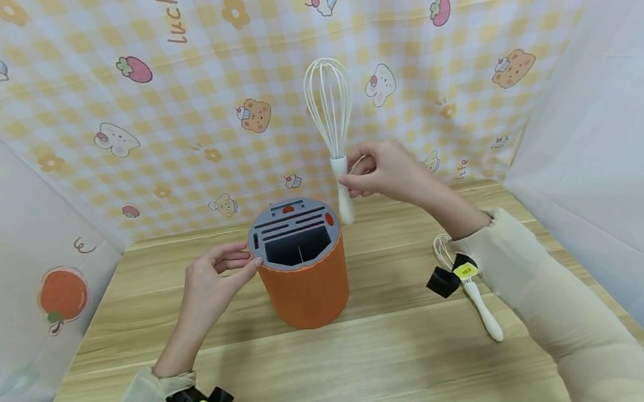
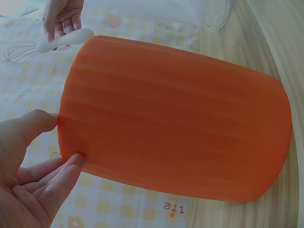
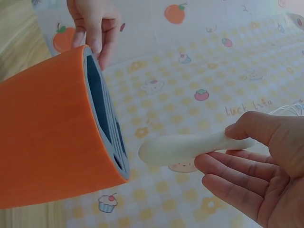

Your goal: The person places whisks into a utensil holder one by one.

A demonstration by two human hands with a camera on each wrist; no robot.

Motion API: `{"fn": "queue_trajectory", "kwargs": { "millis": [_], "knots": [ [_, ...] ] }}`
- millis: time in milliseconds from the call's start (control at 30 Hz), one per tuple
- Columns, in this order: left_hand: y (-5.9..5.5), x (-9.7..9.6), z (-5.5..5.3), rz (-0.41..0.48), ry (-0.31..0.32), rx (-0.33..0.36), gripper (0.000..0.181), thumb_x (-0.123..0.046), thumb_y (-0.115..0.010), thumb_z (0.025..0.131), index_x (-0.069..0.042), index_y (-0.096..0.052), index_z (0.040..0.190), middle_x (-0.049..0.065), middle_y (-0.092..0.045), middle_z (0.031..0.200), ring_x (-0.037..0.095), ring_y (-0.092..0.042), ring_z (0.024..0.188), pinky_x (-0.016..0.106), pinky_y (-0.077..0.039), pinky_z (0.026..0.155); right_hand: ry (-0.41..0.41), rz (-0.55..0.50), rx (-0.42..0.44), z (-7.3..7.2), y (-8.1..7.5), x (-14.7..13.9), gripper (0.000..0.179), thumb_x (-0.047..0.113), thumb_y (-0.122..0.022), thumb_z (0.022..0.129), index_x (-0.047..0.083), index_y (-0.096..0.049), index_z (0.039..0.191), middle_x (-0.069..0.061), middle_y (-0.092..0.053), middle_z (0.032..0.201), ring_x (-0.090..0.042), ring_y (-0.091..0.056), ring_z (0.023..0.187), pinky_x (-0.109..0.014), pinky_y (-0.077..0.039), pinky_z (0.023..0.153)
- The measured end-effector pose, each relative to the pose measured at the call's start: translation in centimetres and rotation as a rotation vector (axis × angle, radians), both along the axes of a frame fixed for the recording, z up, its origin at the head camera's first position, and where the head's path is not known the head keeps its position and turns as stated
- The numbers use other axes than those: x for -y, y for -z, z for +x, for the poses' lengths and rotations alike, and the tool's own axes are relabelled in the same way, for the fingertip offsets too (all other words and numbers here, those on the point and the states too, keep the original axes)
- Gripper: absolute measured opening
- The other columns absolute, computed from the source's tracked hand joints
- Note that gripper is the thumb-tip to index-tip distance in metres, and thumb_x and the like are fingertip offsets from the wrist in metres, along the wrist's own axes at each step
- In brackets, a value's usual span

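My right hand [image 1: 383, 169] pinches a white whisk [image 1: 335, 108] upright by the top of its handle, between thumb and fingers. The wire loops point up, and the handle's lower end hangs near the right rear rim of an orange knife block [image 1: 309, 296]. In the right wrist view the whisk's handle [image 3: 178, 148] points toward the block's slotted top. That grey top [image 1: 296, 228] has narrow slots and a wide dark opening. At the block's left side, my left hand [image 1: 211, 279] holds the upper edge, thumb and fingertips [image 2: 75, 160] spread along it.
A second white whisk [image 1: 482, 308] lies on the wooden table [image 1: 403, 371] at the right, partly behind my right wrist. Behind the block hangs a yellow checked cloth [image 1: 190, 110] with cartoon prints. Pale sheets [image 1: 587, 110] close in both sides.
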State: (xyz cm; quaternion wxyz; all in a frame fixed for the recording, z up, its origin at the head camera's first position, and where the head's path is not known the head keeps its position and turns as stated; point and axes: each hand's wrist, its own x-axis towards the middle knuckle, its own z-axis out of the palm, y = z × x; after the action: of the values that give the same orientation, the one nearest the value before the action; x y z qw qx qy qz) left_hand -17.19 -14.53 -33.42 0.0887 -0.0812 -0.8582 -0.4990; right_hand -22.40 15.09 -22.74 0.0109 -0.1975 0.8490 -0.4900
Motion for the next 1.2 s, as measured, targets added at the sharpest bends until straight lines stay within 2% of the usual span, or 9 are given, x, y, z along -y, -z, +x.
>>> {"fn": "queue_trajectory", "kwargs": {
  "millis": [100,300,533,967,1033,1200],
  "knots": [
    [0.0,0.0,0.0,-0.007,-0.002,0.0,0.043,-0.031,-0.075,0.077,-0.006,-0.063,0.11,0.005,-0.068,0.094,0.004,-0.063,0.082,0.017,-0.049,0.07,-0.039,-0.017,0.0,-0.1,-0.1,0.6,0.019,0.006,-0.066,0.083,-0.006,-0.058,0.096,-0.014,-0.067,0.075,-0.023,-0.066,0.067,-0.03,-0.054,0.06],
    [-0.1,0.1,0.1,-0.005,0.004,-0.001,0.044,-0.032,-0.075,0.077,-0.006,-0.063,0.111,0.004,-0.068,0.093,0.005,-0.063,0.082,0.03,-0.05,0.079,-0.101,-0.02,-0.028,-0.3,-0.3,1.8,0.017,0.003,-0.065,0.083,-0.006,-0.058,0.095,-0.016,-0.067,0.075,-0.022,-0.066,0.067,-0.031,-0.054,0.061],
    [-0.2,0.0,0.2,0.003,0.001,0.019,0.045,-0.033,-0.074,0.077,-0.006,-0.064,0.111,0.007,-0.067,0.096,0.006,-0.063,0.083,0.018,-0.049,0.074,-0.147,0.01,-0.05,-0.3,-0.4,3.3,0.017,0.003,-0.065,0.083,-0.005,-0.057,0.095,-0.014,-0.068,0.075,-0.023,-0.066,0.07,-0.03,-0.053,0.064],
    [-0.1,0.0,-0.1,0.008,-0.003,0.026,0.044,-0.033,-0.074,0.077,-0.007,-0.064,0.111,0.007,-0.067,0.094,0.01,-0.064,0.085,0.017,-0.049,0.07,-0.217,0.061,-0.074,-0.5,0.5,6.0,0.016,0.005,-0.066,0.081,-0.002,-0.055,0.09,-0.01,-0.069,0.08,-0.014,-0.066,0.075,-0.027,-0.05,0.068],
    [-0.1,-0.1,-0.1,0.011,-0.003,0.027,0.044,-0.033,-0.075,0.077,-0.006,-0.064,0.11,0.008,-0.068,0.094,0.01,-0.064,0.085,0.017,-0.049,0.07,-0.225,0.069,-0.077,-0.4,0.6,6.3,0.016,0.005,-0.067,0.081,-0.001,-0.055,0.089,-0.01,-0.069,0.08,-0.013,-0.066,0.075,-0.026,-0.05,0.066],
    [-0.2,-0.1,-0.1,0.018,0.001,0.021,0.044,-0.032,-0.074,0.077,-0.006,-0.064,0.11,0.008,-0.068,0.094,0.01,-0.064,0.084,0.015,-0.047,0.072,-0.237,0.121,-0.081,-0.3,1.0,7.1,0.015,0.006,-0.067,0.081,0.001,-0.054,0.089,-0.007,-0.069,0.08,-0.014,-0.066,0.072,-0.024,-0.047,0.051]
  ]
}}
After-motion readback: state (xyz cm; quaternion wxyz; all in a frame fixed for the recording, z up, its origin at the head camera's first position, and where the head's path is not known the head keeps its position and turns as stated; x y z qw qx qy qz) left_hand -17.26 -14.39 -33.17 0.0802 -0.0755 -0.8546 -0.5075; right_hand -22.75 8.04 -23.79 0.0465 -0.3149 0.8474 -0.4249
